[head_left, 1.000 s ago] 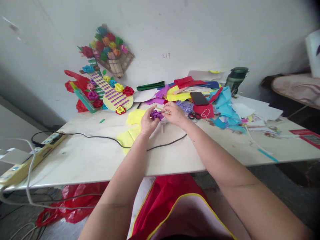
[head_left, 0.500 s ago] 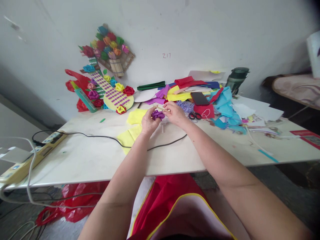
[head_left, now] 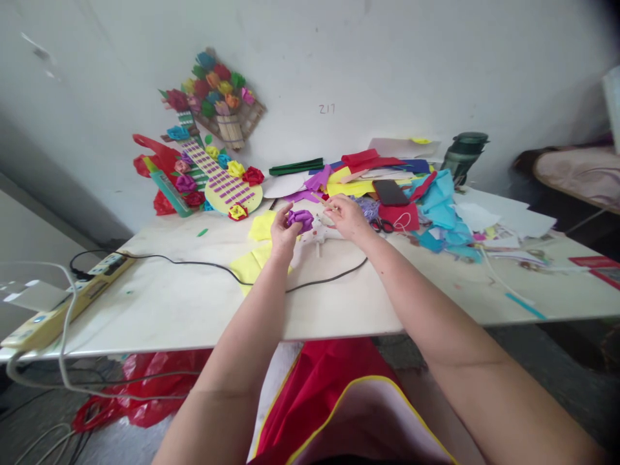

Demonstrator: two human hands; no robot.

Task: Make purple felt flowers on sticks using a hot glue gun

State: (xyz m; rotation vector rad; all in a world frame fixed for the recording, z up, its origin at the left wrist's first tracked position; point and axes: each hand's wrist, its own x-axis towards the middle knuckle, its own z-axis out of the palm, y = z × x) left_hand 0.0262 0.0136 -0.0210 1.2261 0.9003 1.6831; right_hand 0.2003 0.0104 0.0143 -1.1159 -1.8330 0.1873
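Note:
A purple paper flower (head_left: 301, 221) sits in the fingers of my left hand (head_left: 283, 234), over the middle of the table. Held between the fingertips of my right hand (head_left: 349, 218) is a thin pale wooden stick (head_left: 318, 198), its end pointing up and left, apart from the flower. Between and just below the hands lies a white glue gun (head_left: 318, 237), partly covered by them. Sheets of yellow crepe paper (head_left: 252, 265) lie under and beside my left forearm.
A black cable (head_left: 203, 263) runs from the power strip (head_left: 72, 300) across the table. Scissors (head_left: 382, 225), a phone (head_left: 390, 192) and coloured paper lie to the right, near a green bottle (head_left: 464, 158). A flower-decked paper guitar (head_left: 227, 187) leans at the back left.
My hands have moved apart. The stick has come away from the purple flower and now tilts up to the left, and more of the flower shows. The view has shifted slightly.

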